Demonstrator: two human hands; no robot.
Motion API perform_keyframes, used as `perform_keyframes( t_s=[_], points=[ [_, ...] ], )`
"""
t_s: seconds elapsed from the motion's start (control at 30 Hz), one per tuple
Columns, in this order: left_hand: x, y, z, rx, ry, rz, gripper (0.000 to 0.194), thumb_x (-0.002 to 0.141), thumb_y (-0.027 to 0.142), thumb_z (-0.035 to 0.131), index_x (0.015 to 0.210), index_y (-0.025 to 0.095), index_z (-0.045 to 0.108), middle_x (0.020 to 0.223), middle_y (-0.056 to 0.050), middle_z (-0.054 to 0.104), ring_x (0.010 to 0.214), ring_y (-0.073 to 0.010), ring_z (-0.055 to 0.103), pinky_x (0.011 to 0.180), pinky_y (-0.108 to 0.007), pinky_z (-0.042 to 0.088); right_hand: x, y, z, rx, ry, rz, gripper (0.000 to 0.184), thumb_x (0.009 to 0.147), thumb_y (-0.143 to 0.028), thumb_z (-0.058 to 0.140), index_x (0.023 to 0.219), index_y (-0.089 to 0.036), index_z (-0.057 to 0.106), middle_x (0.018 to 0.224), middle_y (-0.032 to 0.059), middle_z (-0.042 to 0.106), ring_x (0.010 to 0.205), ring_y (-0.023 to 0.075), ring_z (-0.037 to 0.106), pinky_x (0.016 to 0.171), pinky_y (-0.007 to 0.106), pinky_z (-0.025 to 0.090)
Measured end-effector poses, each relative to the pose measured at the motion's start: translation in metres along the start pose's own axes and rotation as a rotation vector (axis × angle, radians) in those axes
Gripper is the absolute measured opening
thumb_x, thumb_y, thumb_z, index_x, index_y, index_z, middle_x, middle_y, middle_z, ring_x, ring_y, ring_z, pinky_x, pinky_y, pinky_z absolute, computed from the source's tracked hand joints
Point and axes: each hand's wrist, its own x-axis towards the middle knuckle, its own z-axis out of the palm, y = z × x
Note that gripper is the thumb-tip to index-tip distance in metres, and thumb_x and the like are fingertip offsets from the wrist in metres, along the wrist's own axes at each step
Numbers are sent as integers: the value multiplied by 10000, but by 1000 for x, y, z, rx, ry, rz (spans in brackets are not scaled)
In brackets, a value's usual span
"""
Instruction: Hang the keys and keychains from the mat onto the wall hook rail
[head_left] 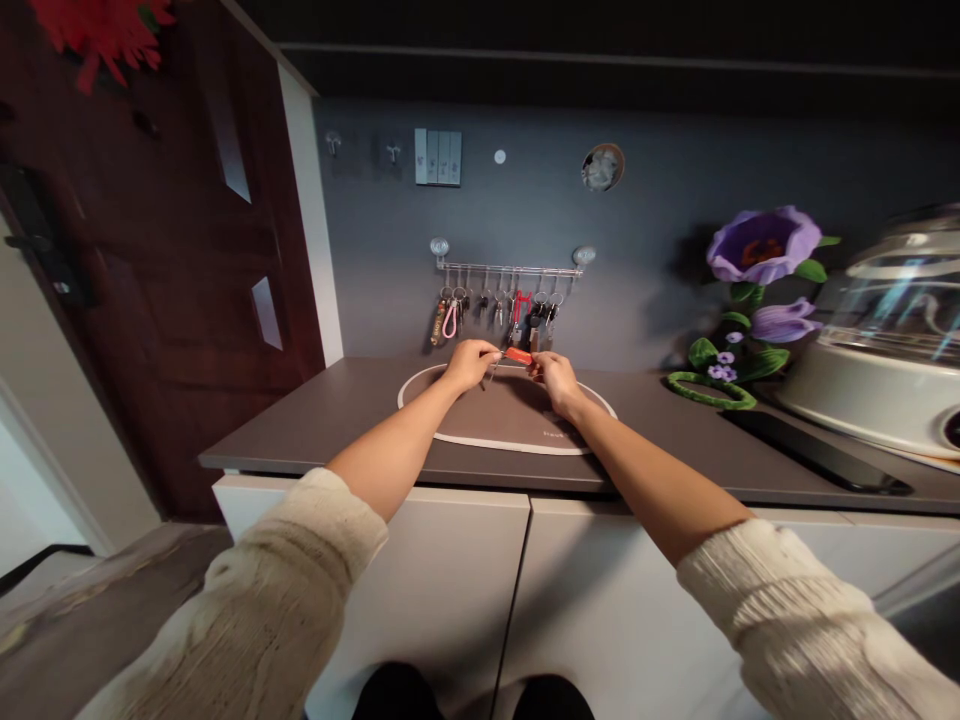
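Grey countertop (315, 420): both hands' fingers (491, 352) pinch orange key tag (518, 355).

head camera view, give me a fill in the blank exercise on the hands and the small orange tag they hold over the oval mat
1. Both the left hand and the right hand pinch a small tag whose colour is ____.
2. The hands hover above a grey oval mat with a ____ rim.
3. The wall rail behind the hands carries hanging ____.
4. The large fabric flower to the right is ____.

Missing words: orange; white; keys; purple
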Motion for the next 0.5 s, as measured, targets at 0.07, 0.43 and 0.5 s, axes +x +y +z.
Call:
perform_keyframes(
  t_s=[0.07,0.43,0.5],
  points=[
    [0,2,-1,-18,22,14,165,765,216,538,791,134,679,819,-46,689,759,-146,597,716,-246,424,-2,-2,1,9,-8,52,152,679,-238,462,557,-166,516,543,-5,522,515,100,449,550,241,337],
    [3,11,-2,-63,92,68,175,785,147,473,714,134,633,777,-28,660,762,-135,570,723,-236,416,-5,4,4,-157,-182,75,145,630,-188,477,512,-153,555,533,13,554,526,111,462,588,246,347],
    [3,12,-2,-51,92,86,180,787,144,468,710,134,630,777,-31,657,762,-135,568,726,-238,415,-6,4,5,-204,-186,58,115,629,-214,509,549,-155,566,558,10,567,555,117,473,606,248,352]
  ],
)
